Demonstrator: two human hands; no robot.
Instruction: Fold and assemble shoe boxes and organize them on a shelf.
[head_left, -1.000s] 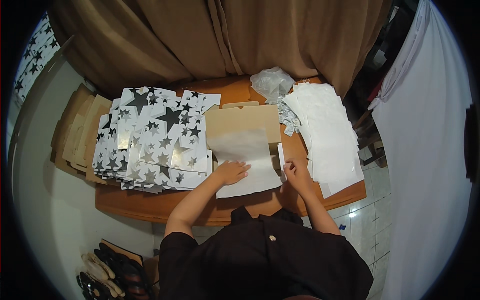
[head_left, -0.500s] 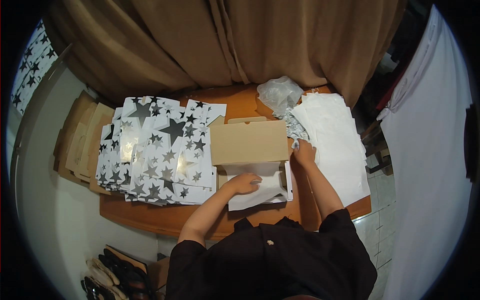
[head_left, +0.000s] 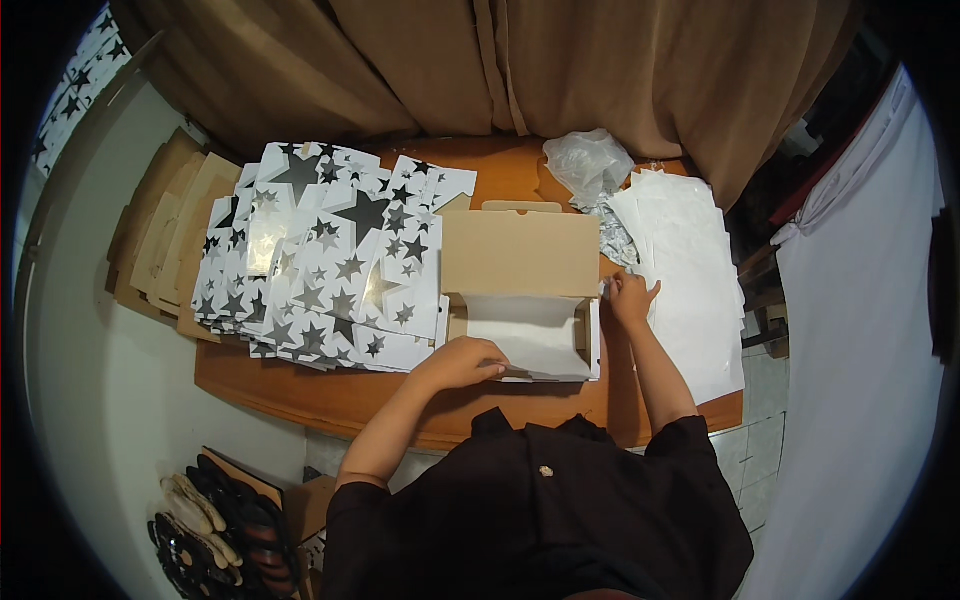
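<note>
An open cardboard box [head_left: 520, 250] stands on the table, its plain brown lid raised at the back. White tissue paper [head_left: 525, 325] lines the inside. At the box's front left edge, my left hand [head_left: 460, 364] is closed with the fingertips pinching the paper's near edge. Just beyond the box's right side, my right hand [head_left: 630, 298] pinches a small white packet [head_left: 605, 288], partly hidden by the fingers. A heap of small whitish packets [head_left: 616, 238] lies behind that hand, by a crumpled clear plastic bag [head_left: 590, 165].
Star-patterned flat cardboard sheets [head_left: 330, 260] are stacked left on the wooden table [head_left: 300, 395]. Brown flat cardboard [head_left: 165, 235] leans beyond them. White paper sheets [head_left: 685, 290] lie at right. A brown curtain [head_left: 420, 70] hangs behind; shoes [head_left: 215, 525] sit at lower left.
My left hand has moved from over the paper to the box's front left edge. Paper that draped over the front now lies within the box. The right hand stays beside the box with its packet.
</note>
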